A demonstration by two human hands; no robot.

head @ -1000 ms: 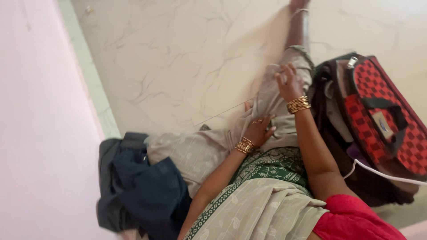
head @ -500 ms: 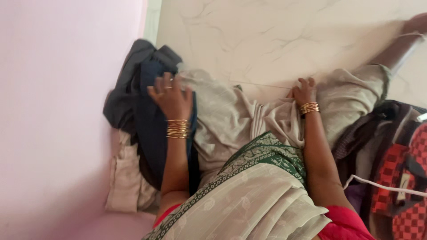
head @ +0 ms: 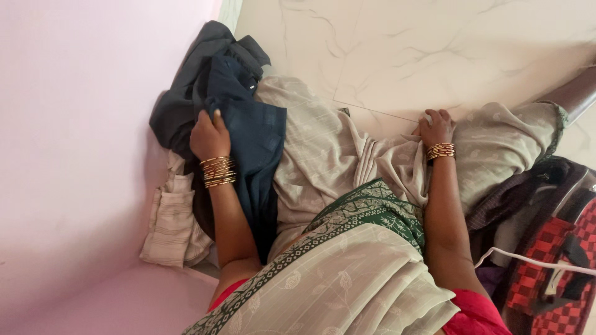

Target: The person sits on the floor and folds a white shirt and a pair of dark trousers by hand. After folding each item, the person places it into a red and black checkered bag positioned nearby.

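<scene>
A dark navy garment (head: 251, 133) lies bunched at the left of the scene, on top of a heap of clothes pushed against a pink wall (head: 81, 136). The person's left hand (head: 208, 133) is closed around a fold of it, thumb on top, with gold bangles at the wrist. Under and behind the navy cloth sits a grey garment (head: 186, 87), and below that a cream striped cloth (head: 171, 226) rests nearer to the viewer.

The right hand (head: 436, 127) is well apart from the navy piece, over to the right. Its fingers are curled, gripping a fold of the beige sari fabric (head: 335, 149) that covers the person's outstretched leg on the white marble floor (head: 403, 49).

Judging from the scene, the work looks to be at an early point: the navy garment is grasped but not lifted clear of the heap (it remains crumpled, not spread or folded). At the far right lies a red and black checked bag (head: 559, 267) with dark clothes spilling out, and a white cord (head: 534, 260) crosses it.
</scene>
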